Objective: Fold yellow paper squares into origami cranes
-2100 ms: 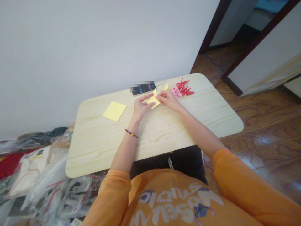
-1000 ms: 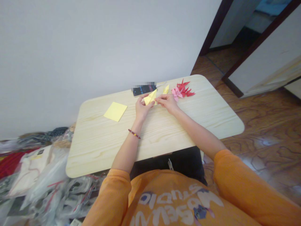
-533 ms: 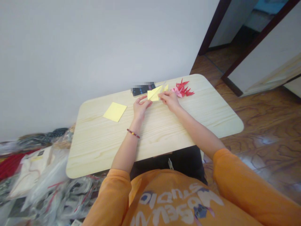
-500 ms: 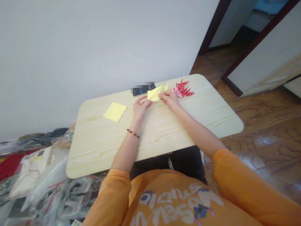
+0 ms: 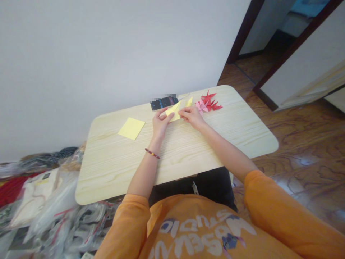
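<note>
A half-folded yellow paper piece (image 5: 174,111) is held between both hands just above the light wooden table (image 5: 188,151). My left hand (image 5: 160,123) pinches its left side, with a bead bracelet on the wrist. My right hand (image 5: 191,116) pinches its right side with closed fingertips. A flat stack of yellow paper squares (image 5: 131,128) lies to the left of my left hand. A second small yellow folded piece (image 5: 189,101) lies just beyond my right hand.
A black phone (image 5: 163,103) lies at the table's far edge by the white wall. Red folded cranes (image 5: 211,101) and a pink one (image 5: 201,105) sit at the far right. Bags and plastic packets (image 5: 48,208) pile up on the floor at left. A doorway (image 5: 269,46) opens at right.
The yellow piece has been turned and refolded between my fingers. It was raised toward the phone half a second ago and has now come back down and nearer. Both hands stay on it.
</note>
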`<state>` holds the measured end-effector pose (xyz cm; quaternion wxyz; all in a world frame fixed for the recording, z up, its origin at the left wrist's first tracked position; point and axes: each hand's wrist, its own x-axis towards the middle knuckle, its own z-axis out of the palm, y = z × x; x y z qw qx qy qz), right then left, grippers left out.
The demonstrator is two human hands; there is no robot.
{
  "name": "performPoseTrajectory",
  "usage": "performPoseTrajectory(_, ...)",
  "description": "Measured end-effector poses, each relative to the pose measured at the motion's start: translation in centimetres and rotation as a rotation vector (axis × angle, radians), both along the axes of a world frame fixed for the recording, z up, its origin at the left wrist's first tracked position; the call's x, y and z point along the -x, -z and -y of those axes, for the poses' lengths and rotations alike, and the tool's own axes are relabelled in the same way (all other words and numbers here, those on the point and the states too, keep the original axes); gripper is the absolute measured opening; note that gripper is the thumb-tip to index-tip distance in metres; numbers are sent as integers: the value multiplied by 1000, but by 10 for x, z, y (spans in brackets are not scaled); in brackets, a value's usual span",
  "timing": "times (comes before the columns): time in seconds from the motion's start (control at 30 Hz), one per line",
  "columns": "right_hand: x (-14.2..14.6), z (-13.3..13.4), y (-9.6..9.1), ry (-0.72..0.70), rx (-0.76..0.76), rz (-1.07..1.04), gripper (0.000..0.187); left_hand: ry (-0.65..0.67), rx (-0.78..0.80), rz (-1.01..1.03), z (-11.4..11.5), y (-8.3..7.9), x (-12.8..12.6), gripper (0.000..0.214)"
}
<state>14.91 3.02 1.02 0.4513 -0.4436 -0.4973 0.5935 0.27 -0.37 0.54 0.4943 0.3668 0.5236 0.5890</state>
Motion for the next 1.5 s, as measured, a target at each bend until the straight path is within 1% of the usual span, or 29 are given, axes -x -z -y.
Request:
performPoseTrajectory(0.07, 1, 1, 1, -47, 8, 9, 20, -3, -14, -43, 1, 3, 1, 51)
performPoseTrajectory(0.13, 1, 0, 2, -77, 26, -5, 18, 0, -21, -45, 1, 5, 2, 51)
performPoseTrajectory(0.3, -2, -2, 4, -113, 46, -54, 15, 15, -6, 37, -1, 7, 3, 51)
performPoseTrajectory(0.4, -3, -1, 3, -119, 39, -73, 18, -13, -5, 58, -2, 8, 2, 52)
performPoseTrajectory(0.5, -2, 1, 2, -137, 36, -45, 22, -24, -31, 32, -2, 7, 1, 54)
performPoseTrajectory(0.6, -2, 0, 2, -128, 25, -26, 23, 24, -51, 23, -2, 6, 1, 43)
performPoseTrajectory(0.7, -2, -1, 4, -89, -3, -40, 21, 75, -17, 46, -2, 6, 3, 32)
performPoseTrajectory(0.83, -4, -3, 6, -86, -62, -46, 25, 97, 5, 93, -5, 8, 6, 33)
performPoseTrajectory(1.0, -6, 0, 3, -168, -145, -32, 31, 28, 9, 128, -7, 9, 8, 33)
performPoseTrajectory(1.13, -7, 4, -1, -225, -194, 28, 35, -3, -1, 99, -8, 9, 8, 30)
performPoseTrajectory(1.2, -7, 4, -1, -223, -192, 52, 34, -6, -9, 95, -8, 9, 8, 35)
performPoseTrajectory(1.37, -7, 0, 5, -210, -162, 103, 34, -39, -58, 100, -8, 11, 7, 62)
performPoseTrajectory(1.43, -7, -2, 7, -212, -162, 119, 35, -37, -72, 92, -9, 11, 6, 64)
performPoseTrajectory(1.5, -8, -2, 8, -214, -166, 127, 36, -30, -77, 88, -9, 11, 6, 62)
